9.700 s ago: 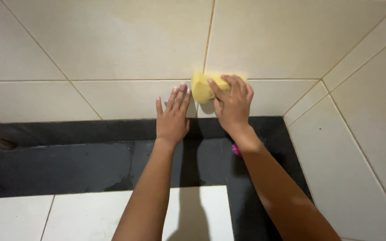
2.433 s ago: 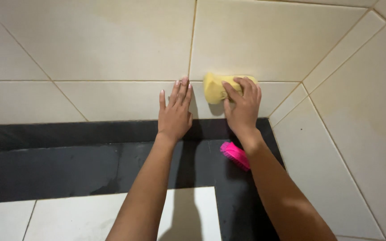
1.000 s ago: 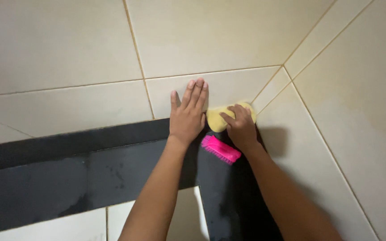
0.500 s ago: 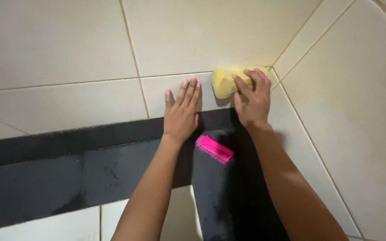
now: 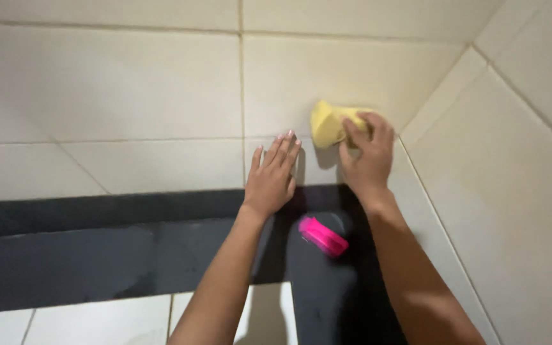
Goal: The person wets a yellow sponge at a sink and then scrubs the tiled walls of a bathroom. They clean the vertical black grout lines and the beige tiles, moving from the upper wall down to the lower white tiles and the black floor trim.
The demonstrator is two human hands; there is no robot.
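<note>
Cream wall tiles [image 5: 129, 89] filling the upper view, large and glossy, split by thin grey grout lines; a second tiled wall [image 5: 512, 191] meeting the first at the right, forming an inside corner; dim, warm light, soft shadows under both arms.

Black ledge [image 5: 97, 249] running along the foot of the wall, dark and faintly smeared; paler tile [image 5: 97, 322] showing below its front edge.

Right hand [image 5: 368, 160] raised against the wall near the corner, fingers curled round a yellow sponge [image 5: 327, 124], thumb beneath; sponge squeezed and pressed to the cream tile, just above a horizontal grout line and just left of the corner.

Left hand [image 5: 273, 179] flat on the wall, palm down, fingers straight and close together, holding nothing; heel of the palm at the seam where tile meets black ledge; fingertips just beside the sponge, apart from it.

Pink object [image 5: 322, 236], small and oblong, lying on the black ledge between the two forearms, below both hands; exact kind too blurred to tell.
</note>
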